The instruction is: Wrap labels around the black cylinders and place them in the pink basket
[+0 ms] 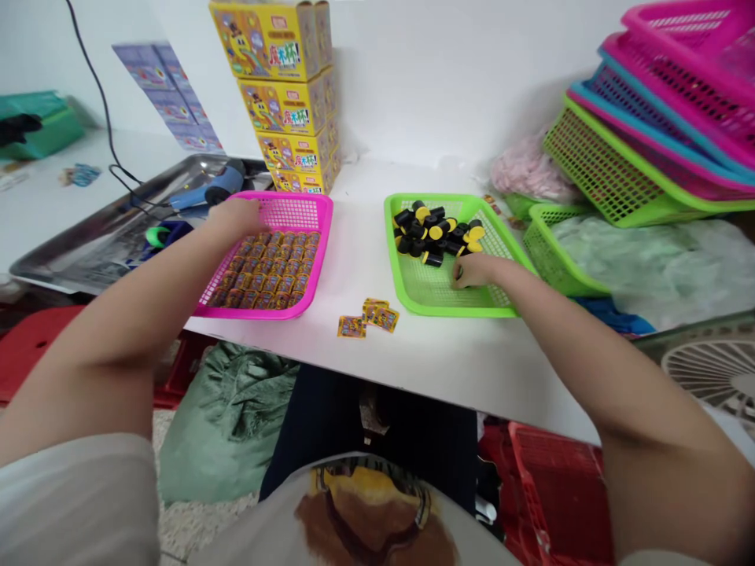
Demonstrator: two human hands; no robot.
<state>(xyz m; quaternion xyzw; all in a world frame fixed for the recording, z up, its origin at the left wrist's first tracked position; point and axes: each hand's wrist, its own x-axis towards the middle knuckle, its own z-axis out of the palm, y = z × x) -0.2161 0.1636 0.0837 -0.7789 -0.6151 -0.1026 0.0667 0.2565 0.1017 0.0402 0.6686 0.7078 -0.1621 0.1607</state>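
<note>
My left hand [236, 216] reaches over the far left part of a pink basket tray [318, 251], fingers curled down onto the top row of several small labelled cylinders [268, 267] packed in rows; whether it holds one is hidden. My right hand [475, 271] rests in a green basket tray [413, 295], fingers closed near a pile of black cylinders with yellow caps [433, 232], pinching something I cannot make out. A few small printed stickers [369, 317] lie on the white table between the trays.
Stacked yellow printed boxes [289, 94] stand behind the pink tray. A steel tray [88, 236] with a blue heat gun [215, 189] lies left. Stacked pink, blue and green baskets [649, 118] and plastic bags [649, 259] crowd the right. A fan [713, 369] sits lower right.
</note>
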